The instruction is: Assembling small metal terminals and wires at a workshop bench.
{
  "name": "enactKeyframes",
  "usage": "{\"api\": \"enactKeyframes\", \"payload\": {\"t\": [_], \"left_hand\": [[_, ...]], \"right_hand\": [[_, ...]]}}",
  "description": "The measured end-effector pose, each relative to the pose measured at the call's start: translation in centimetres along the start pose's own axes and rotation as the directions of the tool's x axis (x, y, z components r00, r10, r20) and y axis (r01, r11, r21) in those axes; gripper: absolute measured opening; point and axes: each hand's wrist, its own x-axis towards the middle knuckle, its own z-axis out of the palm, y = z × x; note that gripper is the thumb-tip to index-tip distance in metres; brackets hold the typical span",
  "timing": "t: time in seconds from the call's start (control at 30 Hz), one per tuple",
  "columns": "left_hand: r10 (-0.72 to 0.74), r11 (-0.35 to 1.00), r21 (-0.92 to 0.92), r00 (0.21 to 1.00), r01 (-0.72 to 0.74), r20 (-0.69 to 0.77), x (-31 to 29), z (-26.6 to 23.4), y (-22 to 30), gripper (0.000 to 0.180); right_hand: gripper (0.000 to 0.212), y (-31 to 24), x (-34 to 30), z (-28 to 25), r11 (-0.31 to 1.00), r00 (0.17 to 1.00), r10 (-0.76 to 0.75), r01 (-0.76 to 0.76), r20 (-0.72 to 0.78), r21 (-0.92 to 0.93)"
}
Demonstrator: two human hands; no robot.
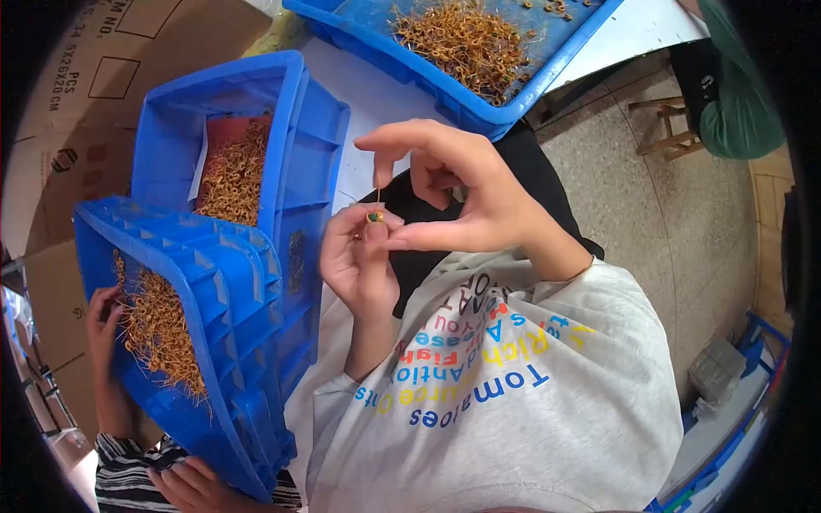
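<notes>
A small toroidal coil (375, 217), a ring with a green core wound in copper wire, is pinched between the fingertips of my left hand (355, 269). One wire end stands up from it. My right hand (470, 184) arches over from the right. Its upper fingers are bent down onto that wire, and its thumb lies against the left fingertips by the coil. Its remaining fingers are curled. Left of my hands, a blue bin (295, 171) holds a heap of similar copper coils (233, 181) beside a red sheet.
Another blue bin (231, 282), tilted, holds more coils (160, 329); a co-worker's hand (104, 321) reaches into it. At the top, a blue tray (410, 75) bears a coil pile (466, 47) on the white table. Cardboard boxes (94, 111) stand left, a wooden stool (667, 128) right.
</notes>
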Motion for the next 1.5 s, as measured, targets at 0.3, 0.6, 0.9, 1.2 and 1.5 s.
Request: {"api": "enactKeyframes", "payload": {"t": [0.3,0.6,0.9,1.2,1.5], "left_hand": [[0.003,0.994,0.112,0.999,0.003,-0.050,0.3,1.3,1.6,0.016],[0.129,0.940,0.317,0.992,-0.124,0.004,0.6,0.3,2.0,0.012],[0.169,0.926,0.334,0.984,-0.177,0.052,0.8,0.0,2.0,0.010],[0.043,0.993,0.115,0.998,-0.038,-0.043,0.6,0.5,2.4,0.012],[0.009,0.988,0.154,0.999,-0.015,0.037,0.5,0.4,2.3,0.011]], "right_hand": [[0.051,0.1,0.1,1.1,0.975,0.987,0.158,-0.151,-0.033,0.162],[0.057,0.5,0.0,1.4,0.969,0.992,0.126,-0.119,-0.017,0.215],[0.058,0.8,0.0,0.9,0.969,0.993,0.114,-0.120,0.040,0.217],[0.032,0.4,0.2,0.5,0.880,0.981,0.185,-0.193,0.061,0.434],[0.004,1.2,0.2,0.8,0.953,0.992,0.124,-0.127,0.029,0.274]]}}
